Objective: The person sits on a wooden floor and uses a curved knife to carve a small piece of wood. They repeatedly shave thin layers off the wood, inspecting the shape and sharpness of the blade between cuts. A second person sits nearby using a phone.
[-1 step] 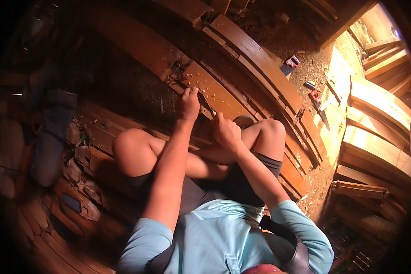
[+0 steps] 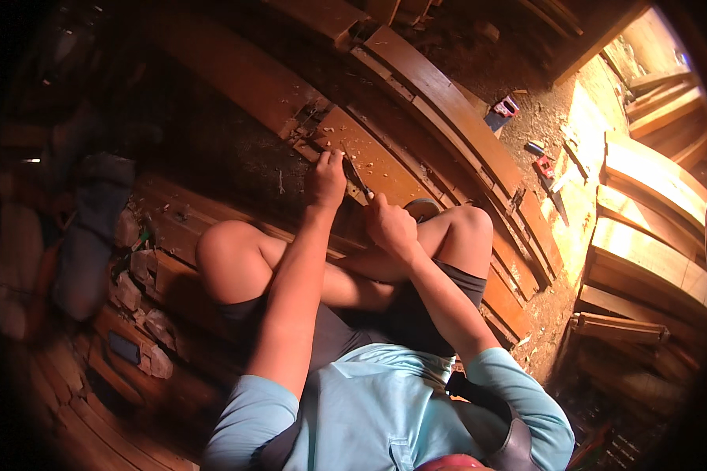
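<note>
My right hand (image 2: pixel 390 226) is closed round the near end of a slim dark tool (image 2: pixel 356 174), perhaps a file; its kind is hard to make out. The tool slants up and left to the closed fingers of my left hand (image 2: pixel 327 179). Whether those fingers grip its far end or the wood beside it is hidden. Under and beyond my hands lies a brown wooden board (image 2: pixel 385 161), scattered with pale wood chips. A yellowish bit (image 2: pixel 355 192) shows between my hands.
Long curved wooden pieces (image 2: pixel 448 102) run beyond my knees. Two red-handled saws (image 2: pixel 504 107) (image 2: pixel 543 166) lie on the ground to the right, near stacked sunlit boards (image 2: pixel 644 169). A dark phone (image 2: pixel 124 348) rests on wood at lower left. A sandal (image 2: pixel 422 209) shows by my right knee.
</note>
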Demonstrator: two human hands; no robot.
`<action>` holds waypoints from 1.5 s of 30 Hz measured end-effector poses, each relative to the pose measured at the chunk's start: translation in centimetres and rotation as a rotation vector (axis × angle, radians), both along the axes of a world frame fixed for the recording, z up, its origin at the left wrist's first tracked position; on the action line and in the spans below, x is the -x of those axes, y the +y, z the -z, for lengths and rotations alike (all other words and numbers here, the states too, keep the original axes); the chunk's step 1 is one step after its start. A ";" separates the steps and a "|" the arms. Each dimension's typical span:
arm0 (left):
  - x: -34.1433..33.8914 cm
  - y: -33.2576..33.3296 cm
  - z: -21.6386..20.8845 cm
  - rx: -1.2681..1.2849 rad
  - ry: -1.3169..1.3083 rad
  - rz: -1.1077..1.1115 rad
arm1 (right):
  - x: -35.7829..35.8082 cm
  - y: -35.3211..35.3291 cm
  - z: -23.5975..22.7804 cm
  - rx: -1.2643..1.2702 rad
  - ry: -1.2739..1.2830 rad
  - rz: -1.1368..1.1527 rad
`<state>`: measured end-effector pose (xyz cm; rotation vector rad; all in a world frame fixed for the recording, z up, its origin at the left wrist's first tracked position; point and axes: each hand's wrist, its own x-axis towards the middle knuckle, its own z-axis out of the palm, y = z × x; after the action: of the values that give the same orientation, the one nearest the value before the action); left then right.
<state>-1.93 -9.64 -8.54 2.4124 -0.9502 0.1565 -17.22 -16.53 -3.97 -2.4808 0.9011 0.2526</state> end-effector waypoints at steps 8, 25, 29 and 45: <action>0.0 0.1 -0.2 -0.074 0.052 -0.003 | -0.9 -0.2 -0.8 -0.046 -0.736 0.146; -0.2 0.1 0.2 -0.010 0.068 -0.021 | -1.1 0.1 -1.6 -0.007 -0.560 0.123; 0.0 0.2 0.6 0.054 0.076 -0.037 | -1.4 -0.3 -1.1 -0.003 -0.055 0.037; 0.6 -0.1 -0.9 -0.045 0.049 -0.031 | -1.4 -0.5 -1.0 0.076 -0.457 0.057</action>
<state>-2.53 -9.69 -7.66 2.4615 -0.9045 0.0879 -15.83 -17.05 -2.96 -2.4249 0.7912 -0.3615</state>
